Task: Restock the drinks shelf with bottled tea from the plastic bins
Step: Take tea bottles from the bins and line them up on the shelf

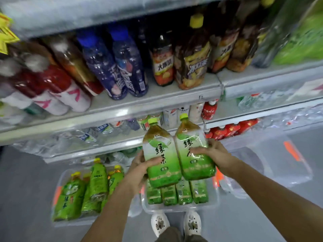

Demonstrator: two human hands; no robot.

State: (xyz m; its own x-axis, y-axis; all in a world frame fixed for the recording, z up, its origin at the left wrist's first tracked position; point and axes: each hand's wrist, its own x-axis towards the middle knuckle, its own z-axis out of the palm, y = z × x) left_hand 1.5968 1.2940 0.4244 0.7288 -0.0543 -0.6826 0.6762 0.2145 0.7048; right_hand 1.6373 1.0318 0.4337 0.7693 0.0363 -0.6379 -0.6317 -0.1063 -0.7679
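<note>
Two big green tea bottles sit in the middle of the frame, one in each hand, side by side and touching along their labels. The left hand (139, 167) is wrapped around the lower part of the left bottle (160, 154), thumb across the front of the label, fingers curled behind. The right hand (212, 155) grips the right bottle (193, 149) the same way from the other side, fingers lying over the label. Both bottles are tilted a bit away from the camera, with their lime-green caps pointing up toward the shelves.

Straight below them at lower center is a clear plastic bin (180, 207) on the floor with a row of the same green bottles (176, 193) in it; I count four bottoms, but the held bottles cover the rest. At lower left is a second clear bin (57, 194) packed with green bottles with yellow caps (95, 182). Another clear bin (279, 161) with an orange latch sits at the right, and it's too blurry to say what's inside.

The drinks shelf (157, 96) fills the top half: blue-capped bottles (111, 63) left of center, dark tea bottles with orange and yellow labels (180, 62) right of center, red and white ones (52, 89) at far left. Lower shelves hold water and small red bottles (230, 130). White shoes (176, 222) show at the bottom center.
</note>
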